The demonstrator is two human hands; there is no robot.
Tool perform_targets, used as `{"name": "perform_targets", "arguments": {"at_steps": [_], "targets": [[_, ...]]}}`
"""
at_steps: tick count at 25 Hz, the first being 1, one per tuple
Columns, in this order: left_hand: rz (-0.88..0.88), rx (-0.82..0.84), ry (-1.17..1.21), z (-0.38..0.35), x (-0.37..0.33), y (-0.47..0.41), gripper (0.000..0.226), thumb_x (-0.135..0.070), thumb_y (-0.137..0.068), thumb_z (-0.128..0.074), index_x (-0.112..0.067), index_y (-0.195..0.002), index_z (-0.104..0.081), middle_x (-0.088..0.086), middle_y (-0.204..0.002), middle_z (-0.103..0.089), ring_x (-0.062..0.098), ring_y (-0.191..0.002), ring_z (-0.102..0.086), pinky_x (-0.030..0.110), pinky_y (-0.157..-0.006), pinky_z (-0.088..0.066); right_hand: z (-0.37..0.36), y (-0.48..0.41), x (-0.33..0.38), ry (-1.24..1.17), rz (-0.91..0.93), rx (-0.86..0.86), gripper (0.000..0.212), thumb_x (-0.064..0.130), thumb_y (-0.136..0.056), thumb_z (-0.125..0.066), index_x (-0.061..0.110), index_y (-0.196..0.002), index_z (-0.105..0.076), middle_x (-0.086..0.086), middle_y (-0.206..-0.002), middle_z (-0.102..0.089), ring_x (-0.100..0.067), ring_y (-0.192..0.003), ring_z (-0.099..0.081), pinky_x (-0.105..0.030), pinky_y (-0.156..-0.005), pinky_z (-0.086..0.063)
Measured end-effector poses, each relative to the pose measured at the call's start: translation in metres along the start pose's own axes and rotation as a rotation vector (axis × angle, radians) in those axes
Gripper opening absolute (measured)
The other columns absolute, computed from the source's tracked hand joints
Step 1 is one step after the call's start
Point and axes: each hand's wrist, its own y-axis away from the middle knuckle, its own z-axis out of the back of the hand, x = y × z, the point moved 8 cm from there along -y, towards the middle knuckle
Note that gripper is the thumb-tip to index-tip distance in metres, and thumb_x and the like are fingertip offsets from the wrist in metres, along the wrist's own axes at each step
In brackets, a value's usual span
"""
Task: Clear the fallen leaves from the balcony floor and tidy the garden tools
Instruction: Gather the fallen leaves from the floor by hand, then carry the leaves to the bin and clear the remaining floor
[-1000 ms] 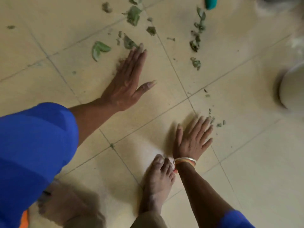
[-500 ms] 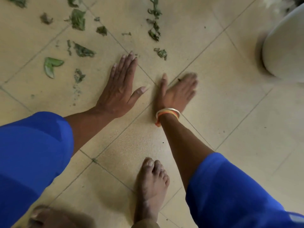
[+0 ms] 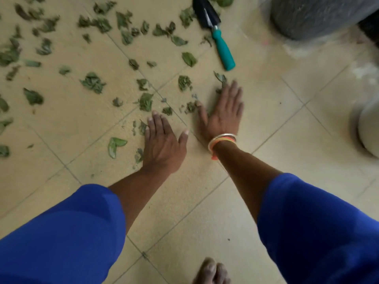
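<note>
Both my hands lie flat, palm down, on the beige tiled floor (image 3: 205, 212). My left hand (image 3: 163, 143) has straight fingers, with small leaf bits at its fingertips and along its left edge. My right hand (image 3: 224, 113), with bangles at the wrist, touches a leaf (image 3: 220, 77) with its fingertips. Several green fallen leaves (image 3: 93, 82) are scattered across the floor above and left of the hands. A garden trowel (image 3: 222, 45) with a black blade and teal handle lies above my right hand, not touched.
A dark grey round pot (image 3: 320, 15) stands at the top right. A white round container (image 3: 369, 130) sits at the right edge. My bare toes (image 3: 211, 271) show at the bottom. Blue sleeves cover both upper arms.
The view has shifted so more leaves and the trowel show. My right hand has moved forward past my left, reaching the leaves. Both hands stay flat on the floor.
</note>
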Motion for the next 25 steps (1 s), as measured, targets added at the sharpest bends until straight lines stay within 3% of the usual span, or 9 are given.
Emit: {"name": "perform_targets", "arguments": {"at_steps": [3, 6, 10, 13, 15, 18, 22, 25], "targets": [[0.023, 0.145, -0.003, 0.009, -0.001, -0.004, 0.086, -0.059, -0.101, -0.016, 0.003, -0.153, 0.013, 0.023, -0.161, 0.021, 0.033, -0.152, 0.015, 0.042, -0.122, 0.008, 0.003, -0.029, -0.010, -0.016, -0.069, 0.097, 0.092, 0.070, -0.094, -0.024, 0.010, -0.157, 0.005, -0.010, -0.165, 0.008, -0.025, -0.152, 0.009, -0.049, -0.124, -0.002], [0.034, 0.265, -0.021, 0.017, 0.001, -0.002, 0.083, -0.055, -0.103, -0.021, 0.001, -0.154, 0.013, 0.021, -0.161, 0.022, 0.032, -0.152, 0.015, 0.043, -0.122, 0.007, -0.010, -0.031, 0.038, -0.064, 0.178, 0.237, 0.087, 0.063, -0.097, -0.031, 0.012, -0.157, 0.004, -0.011, -0.165, 0.005, -0.025, -0.152, 0.007, -0.044, -0.123, 0.002], [0.032, 0.389, -0.100, 0.036, -0.002, -0.007, 0.076, -0.047, -0.104, -0.027, -0.006, -0.157, 0.009, 0.018, -0.164, 0.017, 0.032, -0.153, 0.008, 0.048, -0.123, 0.000, -0.007, 0.010, 0.088, -0.100, 0.399, 0.456, 0.077, 0.052, -0.099, -0.041, 0.014, -0.158, -0.007, -0.007, -0.166, -0.005, -0.024, -0.152, -0.003, -0.044, -0.123, -0.009], [0.052, 0.487, -0.144, 0.043, -0.001, -0.012, 0.072, -0.039, -0.102, -0.029, -0.006, -0.158, 0.003, 0.018, -0.164, 0.014, 0.032, -0.153, 0.003, 0.050, -0.122, -0.005, 0.010, 0.026, 0.085, -0.149, 0.319, 0.525, 0.067, 0.040, -0.101, -0.046, 0.010, -0.155, -0.021, -0.011, -0.164, -0.015, -0.025, -0.151, -0.014, -0.033, -0.121, -0.013], [0.078, 0.509, -0.144, 0.039, -0.001, -0.013, 0.075, -0.038, -0.101, -0.032, -0.003, -0.157, 0.003, 0.018, -0.164, 0.014, 0.033, -0.153, 0.003, 0.050, -0.123, -0.005, 0.018, 0.029, 0.075, -0.134, 0.253, 0.627, 0.057, 0.021, -0.099, -0.049, 0.009, -0.152, -0.031, -0.011, -0.161, -0.025, -0.025, -0.148, -0.026, -0.025, -0.118, -0.018], [0.087, 0.591, -0.153, 0.047, 0.001, -0.016, 0.072, -0.035, -0.101, -0.032, -0.005, -0.158, 0.000, 0.015, -0.165, 0.012, 0.030, -0.154, 0.000, 0.049, -0.123, -0.003, 0.039, 0.021, 0.060, -0.042, 0.195, 0.690, 0.061, -0.004, -0.083, -0.052, 0.016, -0.140, -0.054, -0.006, -0.153, -0.043, -0.024, -0.136, -0.046, -0.026, -0.114, -0.033], [0.159, 0.659, 0.057, 0.063, 0.014, -0.031, 0.058, -0.030, -0.102, -0.040, -0.004, -0.152, -0.029, 0.018, -0.161, -0.024, 0.035, -0.148, -0.025, 0.047, -0.122, -0.020, 0.070, -0.029, 0.048, -0.037, -0.085, 0.480, 0.036, 0.007, -0.086, -0.059, 0.023, -0.116, -0.070, -0.008, -0.114, -0.071, -0.026, -0.106, -0.066, -0.033, -0.094, -0.052], [0.082, 0.742, 0.123, 0.069, 0.012, -0.035, 0.048, -0.025, -0.106, -0.033, -0.002, -0.148, -0.037, 0.018, -0.158, -0.031, 0.033, -0.144, -0.033, 0.039, -0.116, -0.030, 0.083, -0.084, 0.057, -0.053, -0.136, 0.196, 0.040, 0.026, -0.088, -0.067, 0.023, -0.128, -0.060, -0.002, -0.124, -0.062, -0.021, -0.111, -0.059, -0.034, -0.099, -0.048]]}}
